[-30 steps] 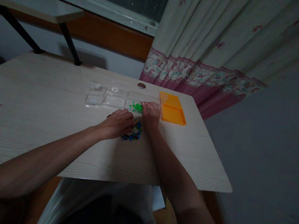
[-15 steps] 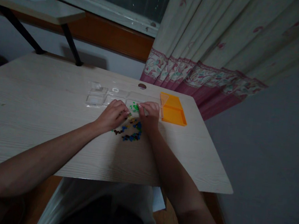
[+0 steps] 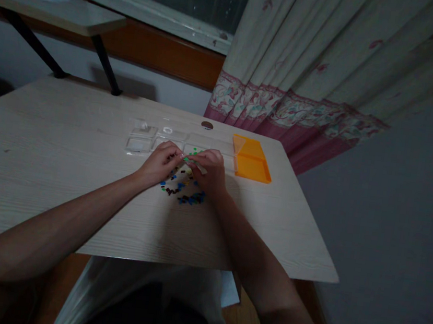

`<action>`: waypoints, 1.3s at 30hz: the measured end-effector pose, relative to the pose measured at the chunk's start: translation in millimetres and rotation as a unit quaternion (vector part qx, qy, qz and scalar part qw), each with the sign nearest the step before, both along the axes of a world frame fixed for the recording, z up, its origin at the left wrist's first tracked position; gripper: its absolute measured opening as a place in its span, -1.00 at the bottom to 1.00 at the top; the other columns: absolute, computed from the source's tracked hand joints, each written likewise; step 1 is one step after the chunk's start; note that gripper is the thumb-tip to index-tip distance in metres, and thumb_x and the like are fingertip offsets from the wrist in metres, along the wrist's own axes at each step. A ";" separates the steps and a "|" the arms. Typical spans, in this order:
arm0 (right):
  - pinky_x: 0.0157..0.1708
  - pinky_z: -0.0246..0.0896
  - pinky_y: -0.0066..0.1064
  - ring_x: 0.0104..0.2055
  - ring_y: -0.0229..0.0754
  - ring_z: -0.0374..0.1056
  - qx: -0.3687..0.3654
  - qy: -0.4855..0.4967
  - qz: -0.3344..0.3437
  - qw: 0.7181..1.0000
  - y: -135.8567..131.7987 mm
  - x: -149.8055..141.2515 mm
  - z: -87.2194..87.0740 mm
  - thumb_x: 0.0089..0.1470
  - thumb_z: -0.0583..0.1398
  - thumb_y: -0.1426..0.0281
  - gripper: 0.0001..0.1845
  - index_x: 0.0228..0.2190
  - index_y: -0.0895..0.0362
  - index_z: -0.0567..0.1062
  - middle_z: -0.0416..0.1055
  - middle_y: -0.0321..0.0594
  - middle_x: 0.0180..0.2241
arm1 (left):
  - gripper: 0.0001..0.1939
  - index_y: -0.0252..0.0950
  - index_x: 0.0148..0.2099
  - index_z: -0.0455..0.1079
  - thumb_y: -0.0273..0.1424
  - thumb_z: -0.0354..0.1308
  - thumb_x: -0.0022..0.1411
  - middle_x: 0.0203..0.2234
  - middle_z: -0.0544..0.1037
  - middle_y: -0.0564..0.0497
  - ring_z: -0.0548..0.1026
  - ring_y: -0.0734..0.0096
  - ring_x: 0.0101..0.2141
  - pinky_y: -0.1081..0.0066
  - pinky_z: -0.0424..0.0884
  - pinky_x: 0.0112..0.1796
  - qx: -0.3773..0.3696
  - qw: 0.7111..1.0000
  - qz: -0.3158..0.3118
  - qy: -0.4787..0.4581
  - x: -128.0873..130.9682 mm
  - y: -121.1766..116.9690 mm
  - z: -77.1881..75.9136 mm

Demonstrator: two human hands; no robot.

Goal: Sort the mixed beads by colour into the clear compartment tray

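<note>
My left hand [image 3: 161,163] and my right hand [image 3: 211,173] meet at their fingertips just in front of the clear plastic tray. Both are closed in a pinch around a small green piece [image 3: 186,159] that shows between them; its exact shape is too small to tell. Beneath and nearer to me, small blue, brown and yellow pieces [image 3: 191,199] lie scattered on the table, partly covered by my fingers. More loose green pieces [image 3: 193,151] sit in a compartment of the clear tray [image 3: 135,151], half hidden behind my right hand.
An orange two-part case [image 3: 253,167] lies open right of the tray. Behind the tray is a dark round disc [image 3: 207,125] on the pale wooden table [image 3: 61,174]. A raised shelf [image 3: 57,8] on black legs stands back left; a curtain [image 3: 298,101] hangs behind.
My right hand has come out of the green pieces and moved left and nearer. My left hand has lifted away from the loose pieces, and both hands now meet at a green piece.
</note>
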State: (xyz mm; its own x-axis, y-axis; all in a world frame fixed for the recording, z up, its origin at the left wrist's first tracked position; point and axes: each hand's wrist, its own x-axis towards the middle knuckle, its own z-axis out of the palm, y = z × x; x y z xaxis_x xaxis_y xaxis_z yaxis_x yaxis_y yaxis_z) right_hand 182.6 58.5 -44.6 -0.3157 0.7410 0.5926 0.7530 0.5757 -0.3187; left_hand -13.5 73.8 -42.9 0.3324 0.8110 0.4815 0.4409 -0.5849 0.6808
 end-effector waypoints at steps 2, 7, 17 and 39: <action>0.00 0.12 -0.26 -0.11 -0.15 0.30 0.011 0.003 0.004 1.000 0.2 0.1 -0.9 0.25 0.15 0.14 -0.71 -0.20 -0.04 0.63 0.52 -0.26 -0.28 | -0.68 -0.28 -0.35 0.40 -0.21 0.01 0.37 -0.38 0.42 -0.01 0.40 0.32 -0.24 0.32 0.33 -0.14 0.000 1.000 0.000 0.002 0.3 -0.1 -0.3; -0.01 0.12 -0.25 -0.10 -0.14 0.31 0.012 0.001 -0.004 1.000 -2.2 -2.1 -0.6 0.26 0.15 0.15 -0.72 -0.26 -0.04 0.64 0.53 -0.27 -0.30 | -0.69 -0.28 -0.35 0.39 -0.24 0.00 0.37 -0.38 0.43 -0.03 0.39 0.29 -0.23 0.28 0.32 -0.13 0.012 1.000 0.003 0.023 0.8 -0.8 -0.7; -0.01 0.13 -0.20 -0.15 -0.11 0.33 0.056 0.119 -0.190 0.973 22.1 23.0 -17.8 0.20 0.22 0.27 -0.81 -0.36 0.03 0.63 0.52 -0.21 -0.33 | -0.72 -0.26 -0.31 0.39 -0.25 -0.01 0.39 -0.34 0.44 -0.03 0.39 0.27 -0.19 0.24 0.31 -0.07 0.062 0.996 0.061 0.029 -2.1 -5.5 4.2; -0.04 0.15 -0.21 -0.14 -0.11 0.30 0.042 0.109 -0.198 0.973 28.1 25.7 -27.2 0.22 0.20 0.27 -0.78 -0.36 0.04 0.64 0.52 -0.21 -0.30 | -0.75 -0.27 -0.24 0.48 -0.28 0.05 0.36 -0.30 0.43 -0.07 0.36 0.25 -0.18 0.23 0.31 -0.09 0.082 0.992 -0.035 0.091 4.7 -10.7 0.8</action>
State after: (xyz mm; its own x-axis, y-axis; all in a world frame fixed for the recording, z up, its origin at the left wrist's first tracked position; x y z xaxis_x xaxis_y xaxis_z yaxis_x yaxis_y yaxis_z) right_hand 208.3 86.7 -71.8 0.1239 0.7246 0.6780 0.8412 0.2857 -0.4591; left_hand -8.8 63.0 -42.1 0.4788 0.6977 0.5329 0.5011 -0.7156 0.4867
